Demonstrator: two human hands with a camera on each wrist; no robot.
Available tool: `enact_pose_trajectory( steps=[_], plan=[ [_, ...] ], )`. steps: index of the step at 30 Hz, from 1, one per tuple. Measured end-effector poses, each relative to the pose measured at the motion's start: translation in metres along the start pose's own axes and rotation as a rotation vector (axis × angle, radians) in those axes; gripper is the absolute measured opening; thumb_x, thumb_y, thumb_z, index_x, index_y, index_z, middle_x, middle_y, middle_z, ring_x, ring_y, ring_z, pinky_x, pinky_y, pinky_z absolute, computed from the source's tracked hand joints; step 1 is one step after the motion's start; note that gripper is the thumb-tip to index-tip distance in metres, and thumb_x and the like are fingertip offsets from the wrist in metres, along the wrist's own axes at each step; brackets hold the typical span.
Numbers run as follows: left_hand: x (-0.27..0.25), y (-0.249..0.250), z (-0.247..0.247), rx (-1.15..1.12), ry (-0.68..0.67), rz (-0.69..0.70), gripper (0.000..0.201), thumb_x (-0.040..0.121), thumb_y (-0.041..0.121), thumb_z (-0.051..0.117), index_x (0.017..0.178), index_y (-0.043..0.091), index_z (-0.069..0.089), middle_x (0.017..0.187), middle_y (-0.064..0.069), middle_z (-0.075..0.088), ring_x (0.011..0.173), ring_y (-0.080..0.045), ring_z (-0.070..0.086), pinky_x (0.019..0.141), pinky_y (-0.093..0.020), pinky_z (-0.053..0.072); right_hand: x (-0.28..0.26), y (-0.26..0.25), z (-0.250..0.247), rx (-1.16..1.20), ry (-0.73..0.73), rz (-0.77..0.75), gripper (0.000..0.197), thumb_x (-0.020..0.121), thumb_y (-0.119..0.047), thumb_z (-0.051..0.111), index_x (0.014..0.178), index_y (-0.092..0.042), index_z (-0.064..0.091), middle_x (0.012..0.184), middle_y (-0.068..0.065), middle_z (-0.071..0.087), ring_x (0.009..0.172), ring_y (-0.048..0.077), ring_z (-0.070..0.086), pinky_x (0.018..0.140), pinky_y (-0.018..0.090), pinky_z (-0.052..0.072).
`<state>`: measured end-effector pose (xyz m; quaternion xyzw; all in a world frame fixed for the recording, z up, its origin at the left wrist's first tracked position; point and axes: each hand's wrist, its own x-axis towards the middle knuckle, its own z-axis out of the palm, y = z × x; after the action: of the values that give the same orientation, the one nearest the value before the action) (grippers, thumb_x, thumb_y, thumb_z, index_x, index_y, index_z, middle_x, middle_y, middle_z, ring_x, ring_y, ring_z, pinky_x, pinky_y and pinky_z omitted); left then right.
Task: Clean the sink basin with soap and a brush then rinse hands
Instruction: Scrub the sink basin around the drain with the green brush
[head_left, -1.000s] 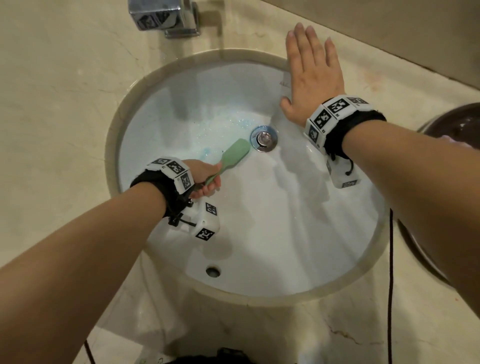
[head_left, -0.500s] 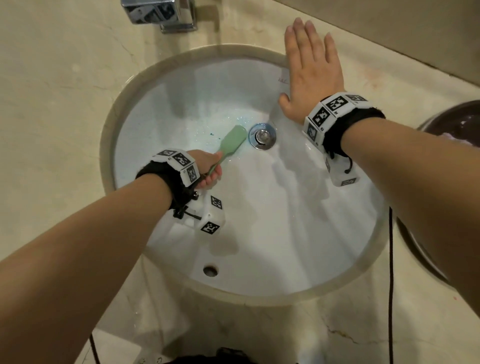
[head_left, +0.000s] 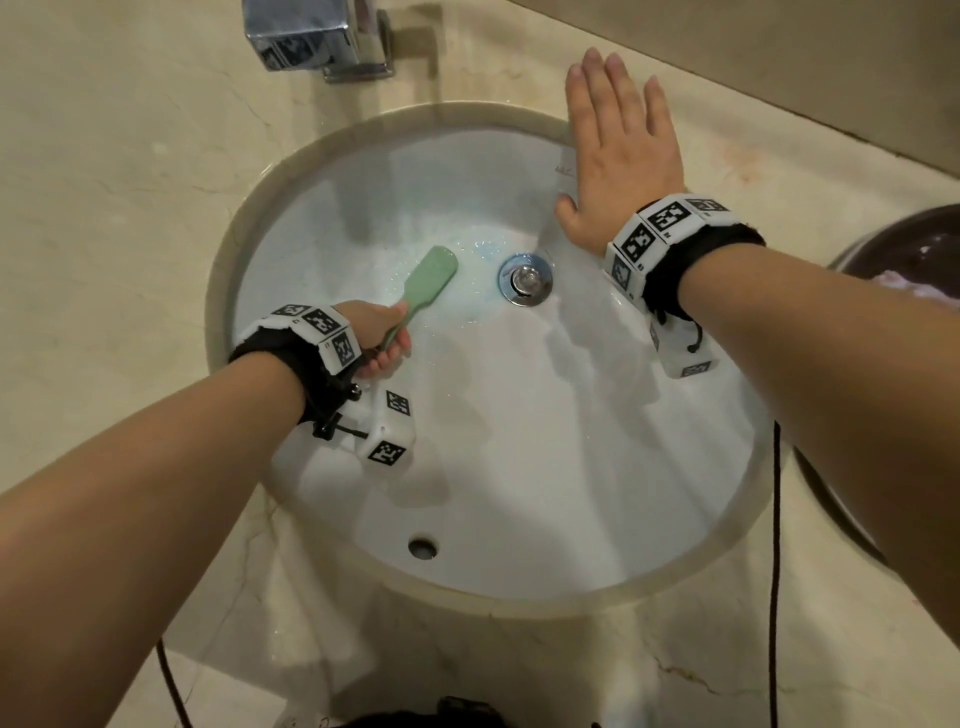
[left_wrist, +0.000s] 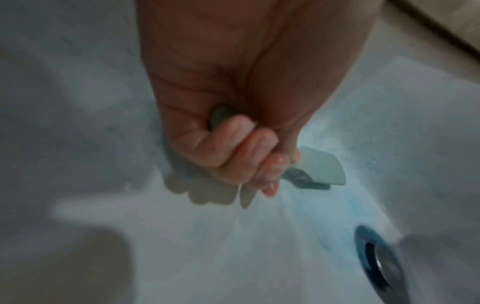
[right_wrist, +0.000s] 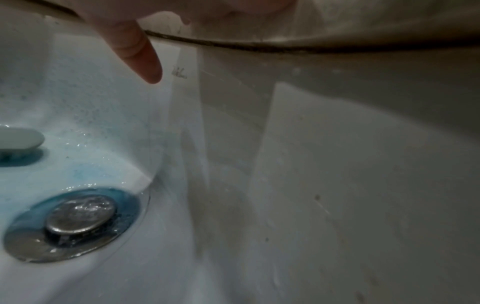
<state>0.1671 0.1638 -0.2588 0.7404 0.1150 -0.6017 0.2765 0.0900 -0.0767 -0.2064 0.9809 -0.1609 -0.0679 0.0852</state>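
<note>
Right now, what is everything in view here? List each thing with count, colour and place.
sink basin: one, white, set in the counter
brush: one, pale green, head down on the basin left of the drain
soap: blue smear, around the drain
drain: one, chrome, basin centre
tap: one, chrome, behind the basin
counter: beige marble
bowl: one, dark, far right
left hand: grips the brush handle
right hand: flat on the basin's far rim

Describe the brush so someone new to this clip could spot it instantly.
Start at the round white sink basin set into the beige counter, and find the chrome drain stopper at its bottom. Just left of it lies the brush, its handle held in the left hand. It is the only pale green, paddle-shaped thing there.
</note>
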Motion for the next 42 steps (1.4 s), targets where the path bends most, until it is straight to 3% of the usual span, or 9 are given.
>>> enact_pose_trajectory(
  steps=[8, 13, 21, 28, 33, 42],
  plan=[
    [0.001, 0.011, 0.036, 0.109, -0.049, 0.04, 0.056, 0.098, 0.049, 0.03, 0.064, 0.008, 0.048, 0.032, 0.005, 0.04, 0.023, -0.004, 0.033, 0.03, -0.007, 0.026, 0.001, 0.0, -0.002, -0.003, 0.003, -0.007, 0.089, 0.084, -0.037, 0.047, 0.149, -0.001, -0.002, 0.157, 0.016, -0.001, 0.145, 0.03, 0.001, 0.117, 0.049, 0.003],
    [-0.003, -0.006, 0.023, 0.145, -0.094, -0.021, 0.057, 0.098, 0.051, 0.027, 0.066, 0.009, 0.05, 0.034, 0.006, 0.04, 0.025, -0.003, 0.034, 0.03, -0.009, 0.026, 0.001, -0.001, -0.002, 0.013, -0.001, -0.007, 0.088, 0.085, -0.038, 0.046, 0.149, -0.002, -0.002, 0.157, 0.016, -0.001, 0.145, 0.029, 0.0, 0.117, 0.049, 0.003],
    [0.005, 0.006, 0.001, 0.066, 0.021, 0.011, 0.057, 0.098, 0.051, 0.026, 0.067, 0.009, 0.049, 0.035, 0.005, 0.04, 0.025, -0.005, 0.033, 0.03, -0.008, 0.027, 0.001, 0.0, 0.001, -0.007, 0.001, 0.001, 0.088, 0.085, -0.039, 0.045, 0.149, -0.002, -0.002, 0.157, 0.015, -0.002, 0.145, 0.029, 0.0, 0.117, 0.049, 0.004],
    [0.008, 0.013, 0.036, 0.119, -0.074, 0.014, 0.057, 0.097, 0.052, 0.027, 0.067, 0.009, 0.049, 0.038, 0.005, 0.04, 0.027, -0.004, 0.033, 0.03, -0.009, 0.026, 0.001, 0.0, 0.0, -0.005, 0.024, -0.001, 0.089, 0.083, -0.038, 0.047, 0.149, -0.001, 0.0, 0.157, 0.016, 0.002, 0.145, 0.03, 0.003, 0.117, 0.049, 0.005],
    [-0.001, -0.001, 0.026, 0.157, -0.133, -0.037, 0.057, 0.098, 0.052, 0.026, 0.069, 0.009, 0.049, 0.035, 0.006, 0.039, 0.026, -0.004, 0.033, 0.029, -0.01, 0.027, 0.002, -0.001, -0.001, 0.002, 0.006, -0.005, 0.089, 0.084, -0.039, 0.046, 0.149, -0.002, -0.003, 0.157, 0.015, -0.001, 0.145, 0.029, 0.0, 0.117, 0.049, 0.004],
    [0.007, 0.012, -0.001, 0.081, -0.012, 0.006, 0.057, 0.098, 0.051, 0.028, 0.067, 0.009, 0.05, 0.037, 0.005, 0.041, 0.027, -0.005, 0.035, 0.03, -0.009, 0.027, 0.002, 0.0, 0.001, -0.029, 0.006, 0.004, 0.088, 0.086, -0.041, 0.044, 0.149, -0.003, -0.004, 0.157, 0.015, -0.003, 0.145, 0.028, -0.001, 0.117, 0.049, 0.004]
  ],
)
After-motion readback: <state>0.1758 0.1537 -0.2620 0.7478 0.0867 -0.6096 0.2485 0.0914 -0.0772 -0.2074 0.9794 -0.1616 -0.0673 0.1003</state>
